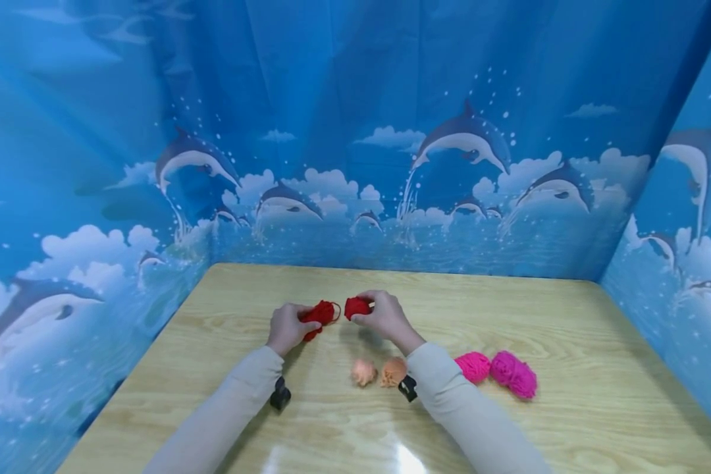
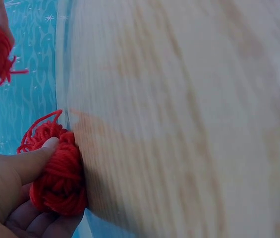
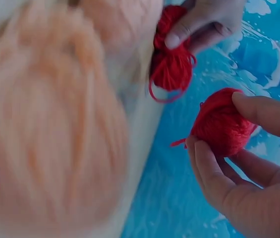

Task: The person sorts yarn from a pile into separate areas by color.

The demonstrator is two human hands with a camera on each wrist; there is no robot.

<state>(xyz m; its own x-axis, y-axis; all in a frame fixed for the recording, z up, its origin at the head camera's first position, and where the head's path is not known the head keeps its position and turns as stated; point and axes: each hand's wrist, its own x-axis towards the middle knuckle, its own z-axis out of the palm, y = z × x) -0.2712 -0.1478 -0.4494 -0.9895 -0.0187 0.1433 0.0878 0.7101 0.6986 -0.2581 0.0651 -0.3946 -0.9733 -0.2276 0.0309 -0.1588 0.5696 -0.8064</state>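
Note:
My left hand (image 1: 287,328) grips a red ball of yarn (image 2: 60,173), thumb across its top and fingers beneath. A loop of strand sticks out from that ball's far end. In my right hand (image 1: 388,317), a second, rounder red ball of yarn (image 3: 223,124) is pinched between thumb and fingers, with a short loose tail. The two red balls face each other across a small gap in the head view. Nearer my body than the right hand lie two peach balls of yarn, one (image 1: 364,372) beside the other (image 1: 394,372).
A hot pink ball of yarn (image 1: 473,367), partly behind the right sleeve, touches a magenta ball (image 1: 513,374) on the wooden table (image 1: 592,342). Behind the table hangs a blue curtain (image 1: 343,131) printed with dolphins. Both wrists wear small black cameras.

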